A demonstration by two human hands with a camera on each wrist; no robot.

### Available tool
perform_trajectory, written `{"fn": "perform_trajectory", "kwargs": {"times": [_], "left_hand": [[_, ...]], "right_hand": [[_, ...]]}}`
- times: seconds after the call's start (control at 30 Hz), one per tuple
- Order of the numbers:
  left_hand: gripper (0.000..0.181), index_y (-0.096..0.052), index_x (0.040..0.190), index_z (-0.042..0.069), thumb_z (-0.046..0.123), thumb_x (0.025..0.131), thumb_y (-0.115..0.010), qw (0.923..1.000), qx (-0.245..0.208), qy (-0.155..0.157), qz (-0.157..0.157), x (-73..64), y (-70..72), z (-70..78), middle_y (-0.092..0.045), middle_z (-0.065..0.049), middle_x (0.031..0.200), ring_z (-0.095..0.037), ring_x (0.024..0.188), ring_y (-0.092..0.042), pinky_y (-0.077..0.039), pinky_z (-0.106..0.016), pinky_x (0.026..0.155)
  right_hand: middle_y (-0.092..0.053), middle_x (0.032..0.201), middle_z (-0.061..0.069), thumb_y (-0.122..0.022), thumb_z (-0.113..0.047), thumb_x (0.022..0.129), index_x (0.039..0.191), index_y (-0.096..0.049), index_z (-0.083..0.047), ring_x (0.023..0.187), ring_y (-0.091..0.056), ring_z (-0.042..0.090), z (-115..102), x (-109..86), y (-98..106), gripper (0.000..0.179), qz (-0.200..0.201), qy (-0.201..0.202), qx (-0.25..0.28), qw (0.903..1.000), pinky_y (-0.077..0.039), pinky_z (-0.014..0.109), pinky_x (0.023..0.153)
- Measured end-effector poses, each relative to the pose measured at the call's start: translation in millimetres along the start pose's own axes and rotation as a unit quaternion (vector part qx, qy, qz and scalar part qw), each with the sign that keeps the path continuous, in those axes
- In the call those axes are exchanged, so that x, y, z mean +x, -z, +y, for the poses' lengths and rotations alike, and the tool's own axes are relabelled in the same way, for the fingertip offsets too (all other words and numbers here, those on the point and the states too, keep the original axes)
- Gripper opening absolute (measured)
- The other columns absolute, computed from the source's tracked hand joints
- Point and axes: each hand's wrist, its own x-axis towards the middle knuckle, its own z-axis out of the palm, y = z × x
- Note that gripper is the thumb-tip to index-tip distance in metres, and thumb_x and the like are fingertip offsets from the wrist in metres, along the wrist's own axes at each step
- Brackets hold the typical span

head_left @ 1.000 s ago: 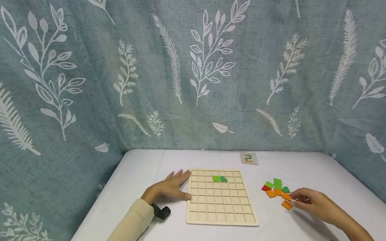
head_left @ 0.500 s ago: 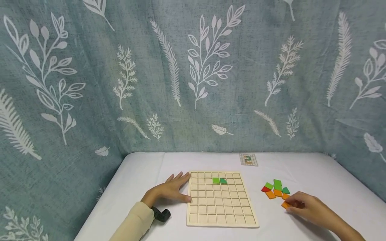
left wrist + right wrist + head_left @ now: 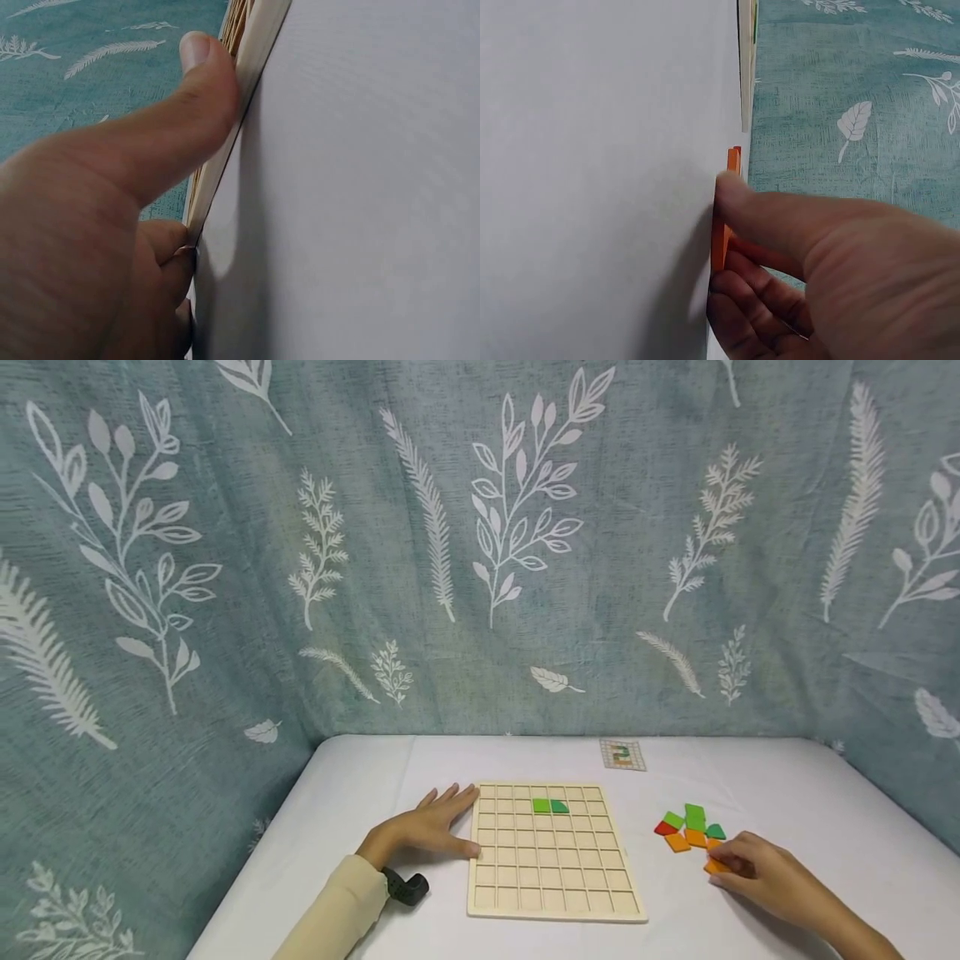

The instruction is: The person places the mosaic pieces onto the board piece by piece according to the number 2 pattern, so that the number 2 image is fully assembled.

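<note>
A pale wooden grid board (image 3: 528,877) lies on the white table. My left hand (image 3: 423,828) rests at its left edge with the fingers spread, and in the left wrist view the thumb (image 3: 206,90) lies against the board's rim. Two tiles sit side by side in the board's upper rows: a light green square (image 3: 541,806) and a darker green one with a rounded corner (image 3: 559,807). At the right, my right hand (image 3: 768,875) pinches an orange tile (image 3: 718,244) at table level, thumb on its near edge. The hand partly covers that tile and another orange one beyond.
Beside the right hand lie loose tiles: light green (image 3: 695,814), dark green (image 3: 716,832), red (image 3: 664,828) and orange (image 3: 677,842). A small card with a gridded figure (image 3: 622,755) lies toward the back. A patterned curtain (image 3: 450,568) hangs behind the table.
My right hand has moved slightly left and down onto the nearest orange tile, its fingers closing on it. My left hand keeps its place at the board's edge.
</note>
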Motion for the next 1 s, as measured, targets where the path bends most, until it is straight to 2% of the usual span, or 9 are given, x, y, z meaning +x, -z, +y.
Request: {"fn": "perform_trajectory", "kwargs": {"times": [0.43, 0.57, 0.73, 0.87, 1.0], "left_hand": [[0.109, -0.016, 0.161, 0.012, 0.066, 0.082, -0.069, 0.9999, 0.0, 0.009, 0.005, -2.9, -1.6, -3.1, -0.013, -0.005, 0.169, -0.029, 0.158, -0.004, 0.002, -0.054, 0.127], [0.11, -0.015, 0.162, 0.013, 0.067, 0.082, -0.069, 0.9999, -0.002, 0.011, 0.003, -4.3, -4.1, -5.2, -0.012, -0.004, 0.169, -0.029, 0.158, -0.003, 0.003, -0.054, 0.127], [0.11, -0.015, 0.162, 0.013, 0.067, 0.082, -0.069, 0.9999, -0.001, 0.01, 0.006, -2.5, 0.1, -5.4, -0.012, -0.003, 0.169, -0.027, 0.158, -0.002, 0.003, -0.052, 0.127], [0.109, -0.015, 0.162, 0.013, 0.065, 0.083, -0.069, 0.9999, 0.01, 0.008, 0.005, -0.3, 7.1, -3.5, -0.012, -0.003, 0.169, -0.027, 0.158, -0.001, 0.003, -0.052, 0.127], [0.108, -0.015, 0.162, 0.013, 0.065, 0.083, -0.069, 0.9999, 0.014, 0.007, 0.005, 1.0, 6.7, -1.1, -0.013, -0.002, 0.169, -0.026, 0.158, -0.002, 0.002, -0.052, 0.127]], "right_hand": [[-0.058, 0.084, -0.002, -0.08, -0.016, 0.082, 0.103, -0.075, -0.004, 0.069, -0.042, -0.004, -7, 6.2, 2, 0.024, -0.02, -0.015, 0.005, 0.9997, -0.044, 0.02, 0.057], [-0.056, 0.083, -0.003, -0.08, -0.015, 0.082, 0.099, -0.073, -0.006, 0.069, -0.042, -0.005, -7, 7.3, 1, 0.021, -0.023, 0.023, 0.014, 0.9994, -0.043, 0.019, 0.056], [-0.053, 0.081, -0.007, -0.081, -0.016, 0.081, 0.096, -0.072, -0.011, 0.07, -0.041, -0.007, -11, 14.4, 1, 0.018, -0.001, 0.075, 0.021, 0.997, -0.042, 0.018, 0.055], [-0.057, 0.083, -0.008, -0.08, -0.02, 0.083, 0.099, -0.073, -0.01, 0.07, -0.044, -0.006, -22, 22.8, 5, 0.021, -0.012, 0.054, 0.019, 0.9983, -0.044, 0.019, 0.057], [-0.058, 0.083, -0.006, -0.08, -0.021, 0.084, 0.108, -0.073, -0.004, 0.07, -0.044, -0.005, -29, 31.6, 5, 0.03, -0.021, 0.046, 0.027, 0.9983, -0.044, 0.02, 0.057]]}}
